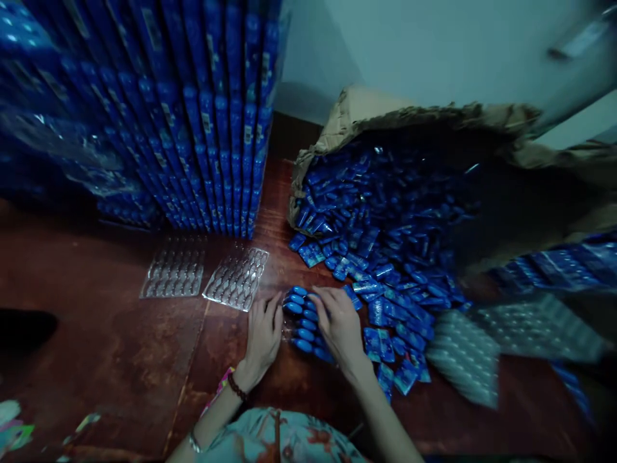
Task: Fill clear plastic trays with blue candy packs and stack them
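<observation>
A clear plastic blister tray point(287, 331) lies on the floor in front of me, partly filled with rows of glossy blue oval pieces point(303, 334). My left hand point(264, 334) is at the tray's left edge, its fingers closed against it. On the tray's upper right, my right hand point(337, 321) has its thumb and fingers bent together over a blue oval piece; its palm side is hidden. Two more clear blister trays, one point(237, 276) nearer and another point(174, 267) farther left, lie beyond my left hand with nothing blue in them.
Small blue packets point(378, 283) spill from a large torn brown sack point(332, 128) on the right. Tall stacks of filled blue trays point(207, 122) stand at the back left. Blurred, pale blister trays point(465, 357) lie at right. A dark shape point(26, 334) juts in at left.
</observation>
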`<state>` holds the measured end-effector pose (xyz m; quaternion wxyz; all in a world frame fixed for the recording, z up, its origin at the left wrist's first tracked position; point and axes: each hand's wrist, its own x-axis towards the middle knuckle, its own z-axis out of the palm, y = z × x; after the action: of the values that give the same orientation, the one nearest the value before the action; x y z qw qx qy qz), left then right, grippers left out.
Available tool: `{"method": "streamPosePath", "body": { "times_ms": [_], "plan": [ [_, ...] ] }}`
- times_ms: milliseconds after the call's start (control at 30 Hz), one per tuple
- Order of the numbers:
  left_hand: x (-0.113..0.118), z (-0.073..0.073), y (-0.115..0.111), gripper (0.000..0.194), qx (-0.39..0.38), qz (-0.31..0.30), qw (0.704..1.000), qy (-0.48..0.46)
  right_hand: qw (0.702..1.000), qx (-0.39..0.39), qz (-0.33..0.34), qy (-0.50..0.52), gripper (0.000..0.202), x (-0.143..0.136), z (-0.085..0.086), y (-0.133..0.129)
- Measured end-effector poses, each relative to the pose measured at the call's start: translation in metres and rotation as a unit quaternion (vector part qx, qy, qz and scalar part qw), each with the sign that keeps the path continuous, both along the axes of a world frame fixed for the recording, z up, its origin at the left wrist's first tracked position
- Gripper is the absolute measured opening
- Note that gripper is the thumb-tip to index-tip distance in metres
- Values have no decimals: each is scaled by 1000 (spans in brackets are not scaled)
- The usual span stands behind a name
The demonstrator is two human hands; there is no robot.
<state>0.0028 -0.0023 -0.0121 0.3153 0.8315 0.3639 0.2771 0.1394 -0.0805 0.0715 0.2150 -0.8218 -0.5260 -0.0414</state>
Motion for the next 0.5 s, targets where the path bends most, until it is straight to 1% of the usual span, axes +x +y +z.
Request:
{"method": "streamPosePath", "body": {
  "times_ms": [33, 67, 133, 167, 200, 233, 300, 333, 400, 467, 500],
  "plan": [
    [7, 10, 5, 38, 19, -23, 999, -14, 999, 31, -22, -3, 33, 4, -1, -11],
    [15, 19, 8, 41, 43, -58, 997, -19, 998, 43, -41, -9, 37, 9, -4, -20],
    [33, 34, 12, 49, 99, -140, 985, 6, 998, 22, -60, -22, 46, 16, -17, -36],
    [42, 37, 12, 53, 122, -170, 977, 33, 998, 2, -55, -24, 50, 19, -25, -41],
    [49, 38, 10, 56, 139, -186, 971, 64, 999, -15, -44, -21, 51, 20, -34, -44],
    [55, 37, 8, 57, 151, -188, 966, 92, 999, -24, -32, -16, 51, 21, -43, -46],
    [59, 31, 6, 55, 160, -176, 963, 130, 999, -35, -9, 2, 48, 22, -55, -46],
    [59, 28, 7, 52, 157, -174, 962, 138, 999, -39, -3, 14, 47, 24, -57, -44],
    [56, 27, 18, 47, 136, -180, 965, 133, 998, -44, -3, 41, 41, 30, -51, -38],
    [58, 32, 37, 43, 99, -169, 974, 112, 996, -55, -2, 64, 35, 43, -38, -26],
    [63, 37, 50, 41, 82, -155, 979, 105, 995, -68, 0, 70, 35, 52, -30, -16]
  ]
}}
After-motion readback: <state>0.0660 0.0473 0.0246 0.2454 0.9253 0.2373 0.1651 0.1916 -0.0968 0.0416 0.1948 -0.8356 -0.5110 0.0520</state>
